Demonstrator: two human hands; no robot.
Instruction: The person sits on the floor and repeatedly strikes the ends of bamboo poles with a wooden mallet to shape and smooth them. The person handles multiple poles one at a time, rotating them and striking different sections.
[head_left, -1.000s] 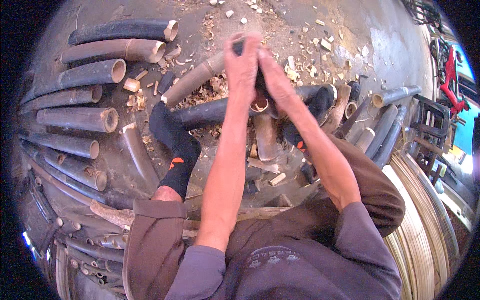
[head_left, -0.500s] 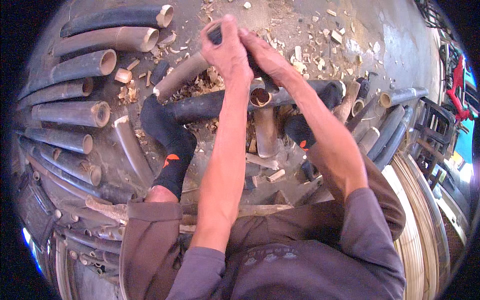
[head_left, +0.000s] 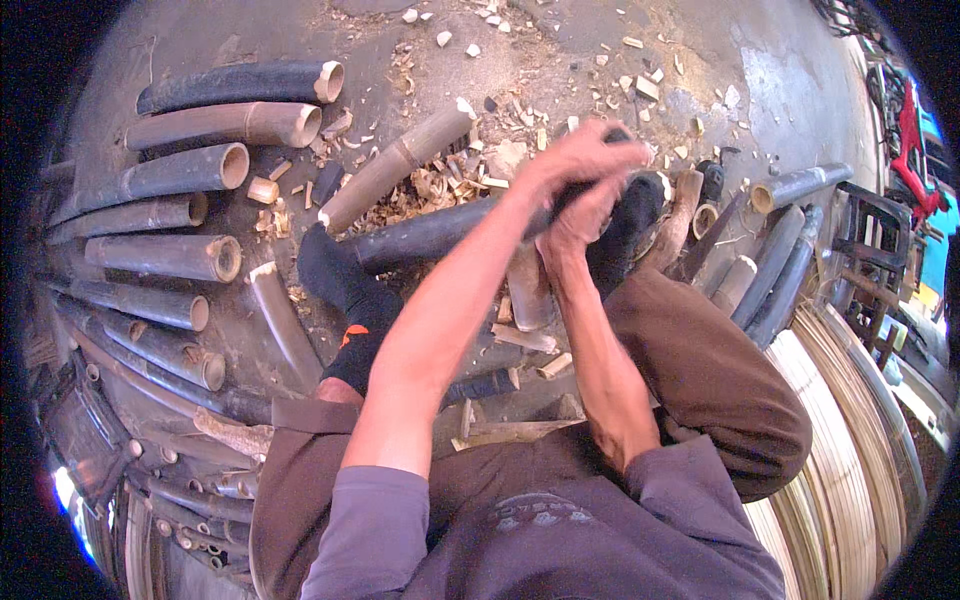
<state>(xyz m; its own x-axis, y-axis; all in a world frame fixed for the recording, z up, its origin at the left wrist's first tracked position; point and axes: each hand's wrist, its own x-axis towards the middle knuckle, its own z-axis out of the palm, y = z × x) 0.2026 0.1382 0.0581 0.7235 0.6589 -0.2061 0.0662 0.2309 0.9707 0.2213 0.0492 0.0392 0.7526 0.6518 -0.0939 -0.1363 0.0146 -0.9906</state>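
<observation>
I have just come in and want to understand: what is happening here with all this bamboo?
The person's left hand and right hand are close together, gripping a dark, tube-like piece that is blurred and mostly hidden. Below, a long, round, blackish bamboo tube lies partly covered by the arms. Pale, curled wood shavings lie just beyond it, and cut, hollow, dark and brown bamboo tubes lie side by side at the left.

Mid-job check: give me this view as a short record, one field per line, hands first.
Left hand: curled around a dark piece, motion-blurred
Right hand: on the same piece, nearer the body
Centre: dark bamboo tube lying crosswise, partly hidden
Beyond it: brown bamboo tube lying at a slant beside pale shavings
Person's left: row of bamboo tubes, cut ends facing right
Person's right: pale strips, bunched together
</observation>
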